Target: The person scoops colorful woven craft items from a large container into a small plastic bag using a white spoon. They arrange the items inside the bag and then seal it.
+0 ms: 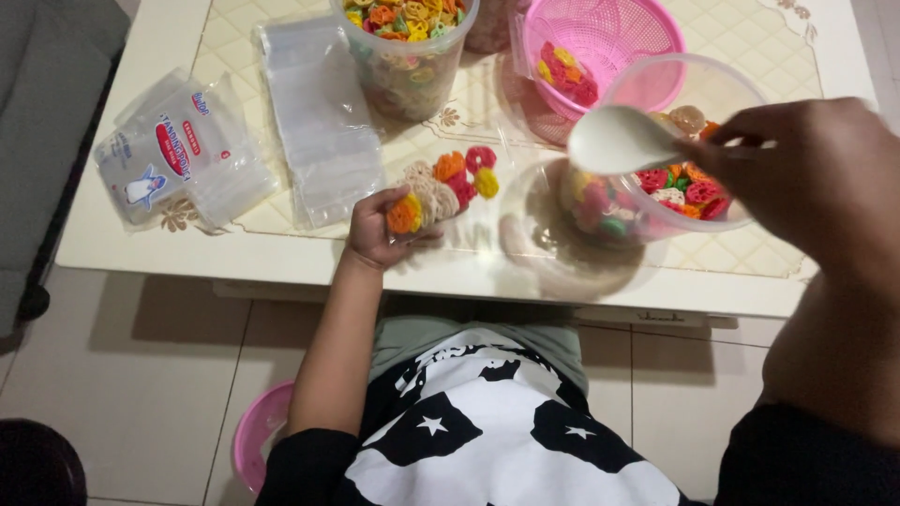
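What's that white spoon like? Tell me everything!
The spoon is white, smooth and looks like plastic, with a wide rounded bowl. The right hand holds its handle, which the fingers hide. It hangs level, bowl pointing left, above the clear tub of colourful flower-shaped crackers. What it carries cannot be seen.

- Worn on the head, looking steeply down over chest and lap onto the table (141,245).
- Faced forward across the tabletop, far edge cut off at the top of the frame.
- Sat close: right hand (806,183) loomed large at right, left hand (380,234) near centre.
- Single view only; nothing shared with another.
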